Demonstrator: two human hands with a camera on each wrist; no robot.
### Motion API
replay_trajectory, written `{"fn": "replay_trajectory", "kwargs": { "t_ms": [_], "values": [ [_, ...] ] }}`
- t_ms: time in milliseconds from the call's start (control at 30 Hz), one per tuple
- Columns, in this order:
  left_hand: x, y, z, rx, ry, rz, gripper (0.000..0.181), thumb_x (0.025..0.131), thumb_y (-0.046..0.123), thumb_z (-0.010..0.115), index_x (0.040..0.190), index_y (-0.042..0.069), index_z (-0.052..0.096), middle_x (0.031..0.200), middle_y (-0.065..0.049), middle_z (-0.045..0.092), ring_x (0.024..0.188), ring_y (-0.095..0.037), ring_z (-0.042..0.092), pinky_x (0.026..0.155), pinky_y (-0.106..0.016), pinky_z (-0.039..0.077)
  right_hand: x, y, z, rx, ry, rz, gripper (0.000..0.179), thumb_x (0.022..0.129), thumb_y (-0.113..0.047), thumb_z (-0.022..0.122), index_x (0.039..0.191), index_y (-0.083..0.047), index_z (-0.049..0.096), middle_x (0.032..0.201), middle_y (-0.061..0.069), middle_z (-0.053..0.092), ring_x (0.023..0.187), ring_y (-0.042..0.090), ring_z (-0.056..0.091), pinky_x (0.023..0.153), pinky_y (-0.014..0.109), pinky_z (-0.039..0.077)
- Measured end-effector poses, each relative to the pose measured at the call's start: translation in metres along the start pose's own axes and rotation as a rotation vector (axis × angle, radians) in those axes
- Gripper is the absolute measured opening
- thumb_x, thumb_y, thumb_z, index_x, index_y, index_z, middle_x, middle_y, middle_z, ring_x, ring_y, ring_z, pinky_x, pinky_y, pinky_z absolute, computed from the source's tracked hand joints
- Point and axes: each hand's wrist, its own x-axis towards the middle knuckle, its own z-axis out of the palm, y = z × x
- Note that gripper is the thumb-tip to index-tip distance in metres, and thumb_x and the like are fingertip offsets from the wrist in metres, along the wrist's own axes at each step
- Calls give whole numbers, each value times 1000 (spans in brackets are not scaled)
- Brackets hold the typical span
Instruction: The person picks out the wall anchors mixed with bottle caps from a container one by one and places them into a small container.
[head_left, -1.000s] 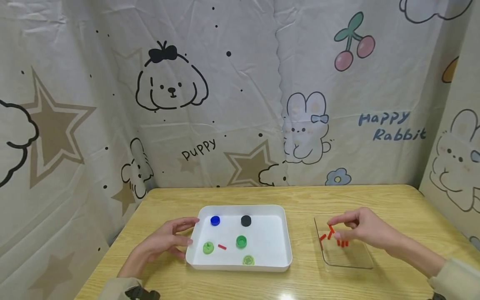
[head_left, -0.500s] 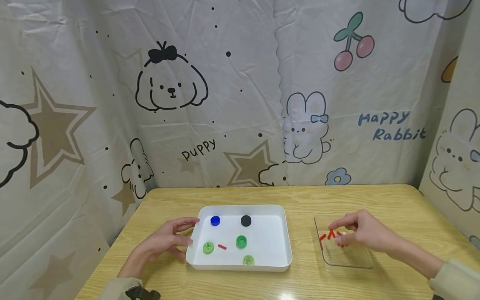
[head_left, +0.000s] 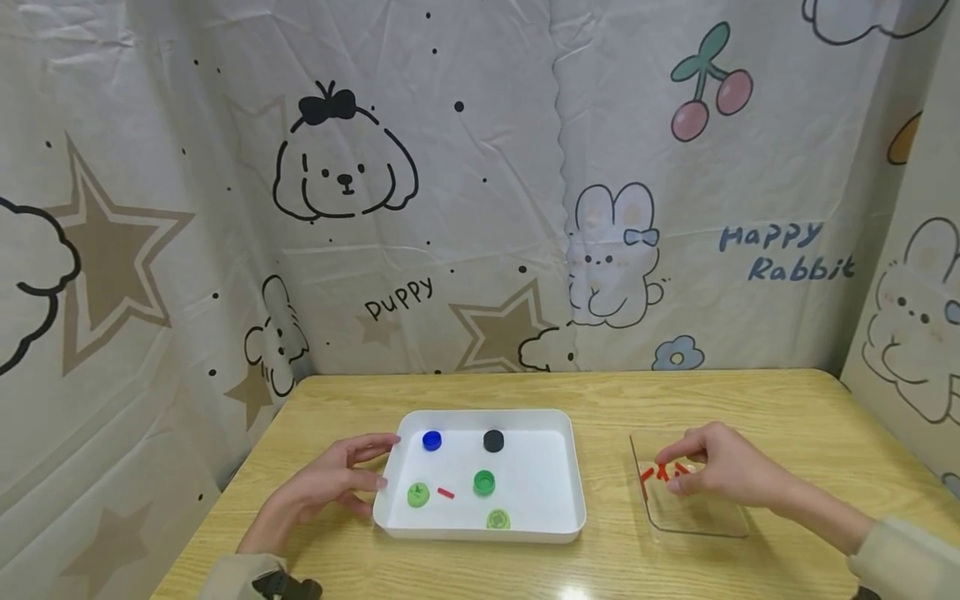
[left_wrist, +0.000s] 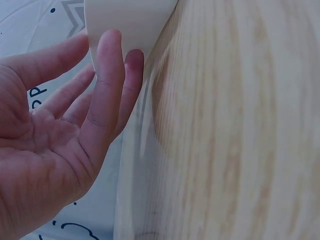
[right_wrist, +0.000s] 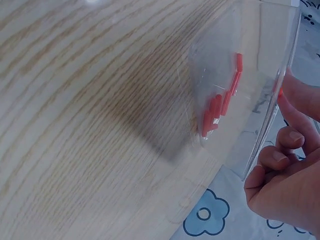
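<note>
My left hand (head_left: pixel 341 473) touches the left wall of a white tray (head_left: pixel 573 479) with relaxed fingers; in the left wrist view, fingertips (left_wrist: pixel 110 42) lie against its outside. Inside the tray sit a blue cap (head_left: pixel 432 441), a black cap (head_left: pixel 493 441), a green cap (head_left: pixel 484 482), two light green round pieces (head_left: pixel 417 495) and one short red stick (head_left: pixel 446 493). My right hand (head_left: pixel 716 467) reaches into a clear plastic box (head_left: pixel 701 533), thumb and forefinger beside several red sticks (right_wrist: pixel 220 107). A red spot shows at its fingertips, but I cannot tell whether they pinch a stick.
Tray and box stand apart on a light wooden table (head_left: pixel 600 575), the box to the right. A printed cloth (head_left: pixel 480 208) hangs behind the table and along both sides. The box's walls rise around the right fingers.
My right hand has dipped slightly lower into the clear box, and the red sticks near its fingertips have shifted. The left hand and tray stay in place.
</note>
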Motion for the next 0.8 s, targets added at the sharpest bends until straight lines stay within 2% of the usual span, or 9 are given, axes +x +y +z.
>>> {"fn": "replay_trajectory", "kwargs": {
  "t_ms": [167,400,533,633,800],
  "values": [
    [1,1,0,8,5,0,74,93,2,76,158,0,42,167,-29,28,111,-33,69,70,-48,65,2,1,2,-48,4,-37,31,81,-12,91,108,-1,82,74,-3,39,69,10,32,57,26,26],
    [0,1,0,17,3,-6,74,93,2,76,159,0,41,167,-29,28,112,-32,69,71,-48,65,3,0,2,-98,-4,-52,31,79,-10,90,108,0,82,77,-3,54,72,10,37,61,24,34],
    [-1,1,0,16,1,-2,74,94,2,75,159,0,41,166,-29,29,112,-32,69,71,-48,65,6,-5,0,-124,-1,-56,29,80,-9,89,107,-2,82,82,-4,60,74,10,39,63,25,35],
    [-1,2,0,20,2,-3,74,93,3,76,159,0,42,166,-29,29,112,-32,69,70,-47,65,10,-14,-1,-150,10,-58,25,80,-11,90,104,-6,84,82,-5,61,73,11,39,62,25,34],
    [-1,2,0,24,2,-3,74,94,3,76,159,0,41,166,-29,29,112,-31,69,71,-48,65,21,-34,4,-194,16,-81,22,80,-16,91,101,-12,85,75,-5,53,70,12,37,59,26,30]
  ]
}}
